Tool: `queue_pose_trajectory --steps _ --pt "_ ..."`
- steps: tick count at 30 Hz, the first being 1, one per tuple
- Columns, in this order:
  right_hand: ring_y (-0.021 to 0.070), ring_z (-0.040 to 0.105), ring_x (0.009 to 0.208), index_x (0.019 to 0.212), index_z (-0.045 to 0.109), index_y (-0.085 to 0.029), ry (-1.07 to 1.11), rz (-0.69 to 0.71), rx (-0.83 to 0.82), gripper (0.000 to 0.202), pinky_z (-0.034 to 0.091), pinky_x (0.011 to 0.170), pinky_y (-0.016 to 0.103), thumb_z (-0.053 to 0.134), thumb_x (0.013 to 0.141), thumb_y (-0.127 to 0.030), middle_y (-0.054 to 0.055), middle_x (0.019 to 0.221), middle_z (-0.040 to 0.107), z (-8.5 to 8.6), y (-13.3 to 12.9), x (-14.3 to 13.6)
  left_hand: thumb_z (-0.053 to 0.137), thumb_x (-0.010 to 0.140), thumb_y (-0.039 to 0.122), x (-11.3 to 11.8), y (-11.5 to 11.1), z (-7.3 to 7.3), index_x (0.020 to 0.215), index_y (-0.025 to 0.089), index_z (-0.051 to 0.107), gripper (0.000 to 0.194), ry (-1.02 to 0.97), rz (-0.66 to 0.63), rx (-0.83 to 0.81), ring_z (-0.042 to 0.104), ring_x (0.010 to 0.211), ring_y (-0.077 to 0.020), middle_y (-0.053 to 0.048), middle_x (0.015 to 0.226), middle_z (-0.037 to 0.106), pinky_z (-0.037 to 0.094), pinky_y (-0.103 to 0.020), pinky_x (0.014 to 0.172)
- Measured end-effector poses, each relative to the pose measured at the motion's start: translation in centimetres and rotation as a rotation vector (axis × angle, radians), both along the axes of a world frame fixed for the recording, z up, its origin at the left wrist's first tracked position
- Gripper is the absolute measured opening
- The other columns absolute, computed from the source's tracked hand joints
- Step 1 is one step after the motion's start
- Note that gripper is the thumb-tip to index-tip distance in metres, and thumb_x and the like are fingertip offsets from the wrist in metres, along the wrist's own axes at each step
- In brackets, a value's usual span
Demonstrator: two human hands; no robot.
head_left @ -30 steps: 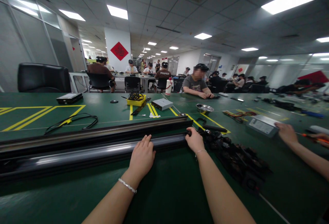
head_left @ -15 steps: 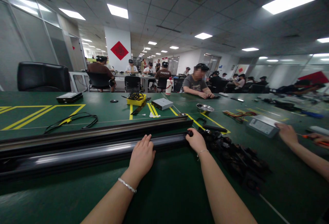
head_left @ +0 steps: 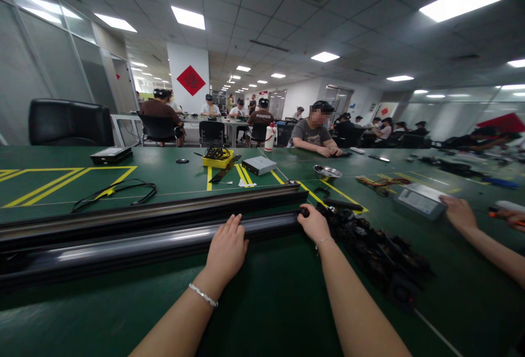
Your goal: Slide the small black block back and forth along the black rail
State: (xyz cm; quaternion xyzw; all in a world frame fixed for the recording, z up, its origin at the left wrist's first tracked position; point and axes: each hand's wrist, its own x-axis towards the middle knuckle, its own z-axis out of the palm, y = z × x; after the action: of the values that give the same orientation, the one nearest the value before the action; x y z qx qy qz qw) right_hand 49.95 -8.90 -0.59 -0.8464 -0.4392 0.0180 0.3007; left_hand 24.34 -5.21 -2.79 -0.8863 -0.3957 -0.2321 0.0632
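A long, glossy black bar [head_left: 172, 243] lies across the green table, running in from the left edge. My left hand [head_left: 228, 243] rests on top of it near its right end, fingers stretched out and lying flat. At that right end my right hand [head_left: 315, 222] has its thumb and fingers closed round a small dark end piece [head_left: 303, 212]. Part of the end piece is hidden by the fingers. Just behind, a second long dark rail [head_left: 164, 210] with a brownish strip lies nearly parallel. A pile of black fans [head_left: 377, 245] sits right of my right hand.
A co-worker's hand [head_left: 460, 214] touches a grey metal box [head_left: 422, 199] at the right; another hand [head_left: 514, 218] holds an orange-handled tool. Farther back are a metal bowl [head_left: 327, 171], a silver drive [head_left: 259, 165], a yellow tray [head_left: 217, 160] of cables and a black cable [head_left: 139, 185].
My hands and the black bar have stayed where they were. At the far right, the co-worker's hand with the orange-handled tool has shifted slightly.
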Motion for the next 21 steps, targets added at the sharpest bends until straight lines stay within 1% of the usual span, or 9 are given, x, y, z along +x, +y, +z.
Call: queue_pose_trajectory --steps 6,13,21 --pt "0.0190 0.061 0.089 0.109 0.059 -0.021 -0.012 -0.013 0.009 0.035 0.044 0.078 0.027 0.051 0.075 -0.024 0.005 0.096 0.065 -0.24 0.12 0.23 0.048 0.079 0.020 0.02 -0.01 0.11 0.097 0.015 0.058 0.021 -0.010 -0.001 -0.014 0.040 0.126 -0.0257 -0.013 0.134 0.047 0.039 -0.041 0.099" --pt "0.0202 0.060 0.092 0.112 0.058 -0.020 -0.020 -0.027 -0.002 0.038 0.044 0.081 0.028 0.050 0.075 -0.023 0.006 0.099 0.065 -0.15 0.12 0.23 0.048 0.079 0.020 -0.02 -0.02 0.01 0.096 0.014 0.058 0.021 -0.003 0.002 -0.009 0.039 0.126 -0.0255 -0.013 0.134 0.047 0.038 -0.040 0.099" --pt "0.0199 0.060 0.091 0.112 0.058 -0.020 -0.028 -0.039 0.004 0.038 0.044 0.081 0.027 0.050 0.075 -0.022 0.006 0.099 0.065 -0.22 0.16 0.17 0.048 0.079 0.020 -0.06 0.00 -0.06 0.098 0.014 0.058 0.022 -0.002 -0.002 0.008 0.040 0.126 -0.0255 -0.014 0.133 0.047 0.038 -0.040 0.099"
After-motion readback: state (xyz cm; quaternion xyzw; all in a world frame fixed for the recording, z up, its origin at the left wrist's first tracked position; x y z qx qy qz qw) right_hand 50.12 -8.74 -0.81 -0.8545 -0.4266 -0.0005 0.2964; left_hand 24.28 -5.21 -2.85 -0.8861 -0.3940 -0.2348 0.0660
